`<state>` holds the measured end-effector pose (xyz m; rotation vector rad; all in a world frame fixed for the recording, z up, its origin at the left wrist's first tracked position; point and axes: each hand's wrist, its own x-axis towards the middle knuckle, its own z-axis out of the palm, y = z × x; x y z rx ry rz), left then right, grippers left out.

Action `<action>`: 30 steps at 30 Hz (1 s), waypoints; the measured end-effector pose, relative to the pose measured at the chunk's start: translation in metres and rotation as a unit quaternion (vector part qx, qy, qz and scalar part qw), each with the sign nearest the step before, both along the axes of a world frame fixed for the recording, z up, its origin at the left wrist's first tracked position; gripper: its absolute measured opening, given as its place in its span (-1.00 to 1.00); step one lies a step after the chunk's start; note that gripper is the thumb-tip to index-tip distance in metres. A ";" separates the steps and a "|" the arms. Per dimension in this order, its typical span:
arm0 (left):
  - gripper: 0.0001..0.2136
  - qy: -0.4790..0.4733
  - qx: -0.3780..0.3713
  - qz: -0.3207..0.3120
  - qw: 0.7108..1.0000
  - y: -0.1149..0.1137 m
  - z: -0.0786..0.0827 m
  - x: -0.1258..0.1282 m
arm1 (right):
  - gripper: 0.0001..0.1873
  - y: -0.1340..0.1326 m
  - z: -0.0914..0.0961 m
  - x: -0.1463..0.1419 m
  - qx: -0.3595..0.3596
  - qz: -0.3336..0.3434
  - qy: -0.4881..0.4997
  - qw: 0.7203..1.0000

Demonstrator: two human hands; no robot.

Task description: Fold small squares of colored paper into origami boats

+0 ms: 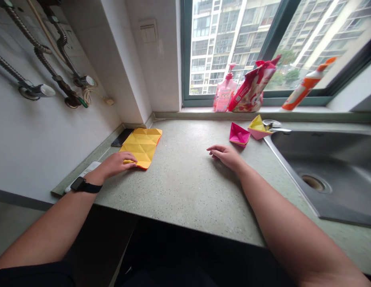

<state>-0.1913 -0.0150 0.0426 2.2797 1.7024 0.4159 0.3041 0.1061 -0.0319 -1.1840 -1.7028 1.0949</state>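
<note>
Creased yellow paper point(140, 145) with an orange underside lies on the counter at the left, marked by a grid of fold lines. My left hand point(118, 163) is closed on its near left corner, thumb and fingers pinching the edge. My right hand point(224, 155) rests over the counter at centre right, fingers loosely bent and apart, with nothing in it. Just beyond it sit two folded paper boats: a magenta paper boat point(239, 135) and a yellow and pink paper boat point(259, 128).
A dark flat object point(122, 137) lies partly beneath the paper, and a white item point(86, 170) is behind my left wrist. The steel sink point(293, 191) is at right. A pink pump bottle point(225, 92), a red bag point(254, 87) and an orange bottle point(303, 89) stand on the sill.
</note>
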 end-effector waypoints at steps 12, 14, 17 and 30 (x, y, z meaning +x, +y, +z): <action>-0.46 0.017 0.004 0.034 0.999 0.004 -0.004 -0.006 | -0.72 0.001 0.002 0.001 -0.018 0.004 -0.010 1.000; -0.48 0.017 0.005 0.033 0.999 0.004 -0.004 -0.006 | -0.73 0.001 0.001 0.001 -0.017 0.006 -0.010 1.000; -0.49 0.019 0.003 0.033 0.999 0.004 -0.003 -0.008 | -0.74 0.002 0.001 0.001 -0.016 0.006 -0.012 1.000; -0.54 0.028 0.007 0.004 1.000 0.005 -0.001 -0.002 | -0.74 0.004 0.000 0.002 -0.026 0.012 -0.011 1.000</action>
